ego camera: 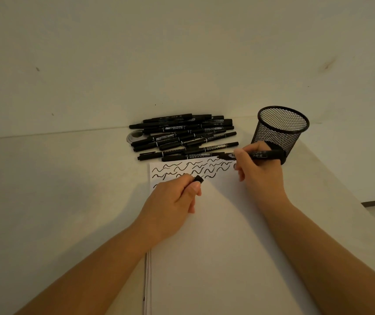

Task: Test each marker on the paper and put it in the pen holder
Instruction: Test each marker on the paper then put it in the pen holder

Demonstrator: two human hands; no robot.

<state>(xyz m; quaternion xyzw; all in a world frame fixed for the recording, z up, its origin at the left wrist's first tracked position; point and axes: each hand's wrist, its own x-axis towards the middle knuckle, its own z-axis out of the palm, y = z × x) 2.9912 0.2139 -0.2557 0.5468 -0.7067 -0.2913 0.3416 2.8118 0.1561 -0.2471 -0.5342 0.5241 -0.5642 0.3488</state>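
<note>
A white sheet of paper point(222, 235) lies in front of me, its top rows covered with black squiggles. My right hand point(258, 169) grips an uncapped black marker point(263, 154) lying almost level, its tip pointing left over the paper's top right corner. My left hand point(172, 201) rests on the paper and pinches the marker's black cap point(198, 179). A pile of several black markers point(184, 137) lies just beyond the paper. The black mesh pen holder point(282, 130) stands upright at the right, behind my right hand.
The white table point(56, 189) meets a pale wall at the back, right behind the marker pile. A round clear object point(134, 135) peeks out from under the pile's left end. The table's right edge point(368, 202) drops off near the holder.
</note>
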